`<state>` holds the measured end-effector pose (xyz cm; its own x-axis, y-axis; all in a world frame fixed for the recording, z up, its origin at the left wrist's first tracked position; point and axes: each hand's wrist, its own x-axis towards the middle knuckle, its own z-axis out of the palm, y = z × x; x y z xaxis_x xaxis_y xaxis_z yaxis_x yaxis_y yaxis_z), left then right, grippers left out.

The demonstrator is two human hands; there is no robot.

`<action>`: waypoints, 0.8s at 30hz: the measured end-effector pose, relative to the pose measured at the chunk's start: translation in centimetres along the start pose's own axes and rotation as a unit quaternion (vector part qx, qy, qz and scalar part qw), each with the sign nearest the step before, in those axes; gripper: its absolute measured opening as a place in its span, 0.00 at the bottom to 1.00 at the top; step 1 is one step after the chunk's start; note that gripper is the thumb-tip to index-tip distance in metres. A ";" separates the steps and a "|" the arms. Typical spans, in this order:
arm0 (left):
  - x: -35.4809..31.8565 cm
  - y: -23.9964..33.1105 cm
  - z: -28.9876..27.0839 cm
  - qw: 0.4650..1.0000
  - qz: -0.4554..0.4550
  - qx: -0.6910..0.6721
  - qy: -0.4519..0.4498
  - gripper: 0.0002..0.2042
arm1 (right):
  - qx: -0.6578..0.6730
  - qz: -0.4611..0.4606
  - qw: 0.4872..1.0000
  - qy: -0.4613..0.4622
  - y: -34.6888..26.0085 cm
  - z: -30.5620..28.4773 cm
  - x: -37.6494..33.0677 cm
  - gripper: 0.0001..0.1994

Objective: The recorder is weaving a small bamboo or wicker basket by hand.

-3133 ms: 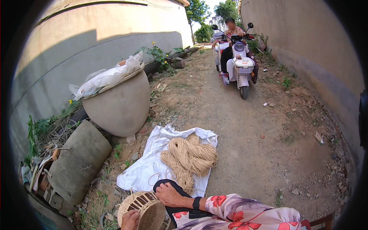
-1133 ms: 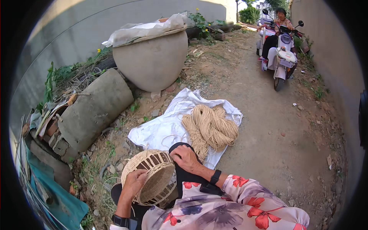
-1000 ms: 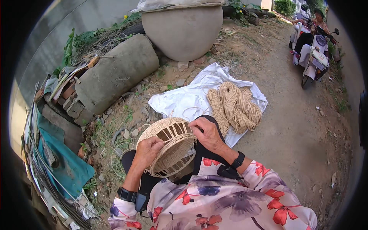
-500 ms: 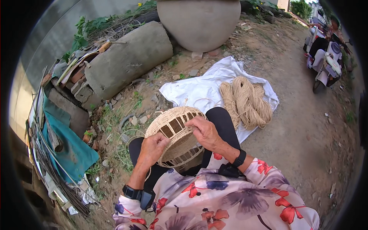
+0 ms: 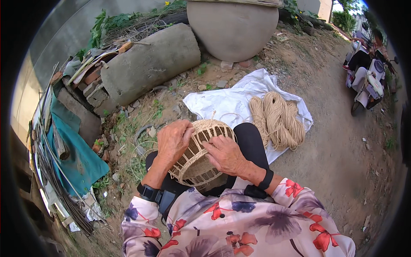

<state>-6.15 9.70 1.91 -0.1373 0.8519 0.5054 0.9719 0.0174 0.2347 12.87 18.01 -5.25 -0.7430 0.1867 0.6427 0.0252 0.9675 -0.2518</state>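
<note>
A round basket (image 5: pixel 201 166) of pale twisted cord rests tilted between my knees. Its wall has a band of open gaps crossed by upright cords. My left hand (image 5: pixel 173 140) is closed over the basket's left side, thumb and forefinger pinched together; whatever they pinch is too small to make out. On the basket's near right side, my right hand (image 5: pixel 229 156) grips the woven band with bent fingers. A thin loose strand of cord (image 5: pixel 136 165) loops on the ground beside my left knee.
Bundled hanks of tan cord (image 5: pixel 278 122) lie on a white sheet (image 5: pixel 227 100) beyond my right knee. Further off are a concrete cylinder (image 5: pixel 152 64) and a large grey pot (image 5: pixel 233 32). A teal cloth (image 5: pixel 75 145) lies left. A person on a scooter (image 5: pixel 366 81) is far right.
My left hand has risen and moved away from me to the basket's upper left side. My right hand has shifted slightly nearer on the band. The view has tilted a little.
</note>
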 end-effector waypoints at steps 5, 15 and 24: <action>0.2 2.1 0.3 0.987 0.073 0.075 0.118 0.11 | 0.014 0.020 0.999 -0.043 0.6 -0.1 0.6 0.12; -3.9 3.7 0.9 0.995 -0.042 0.046 -0.075 0.28 | 0.092 0.085 0.992 0.000 0.3 1.3 1.4 0.09; -4.7 3.6 4.2 0.970 -0.175 -0.167 0.036 0.21 | 0.122 0.111 0.986 0.005 0.7 1.9 0.6 0.08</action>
<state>-1.21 7.90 -3.09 -0.4721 0.7853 0.4006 0.7492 0.1180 0.6517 11.16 18.48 -6.43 -0.7310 0.3919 0.5586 0.0236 0.8326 -0.5533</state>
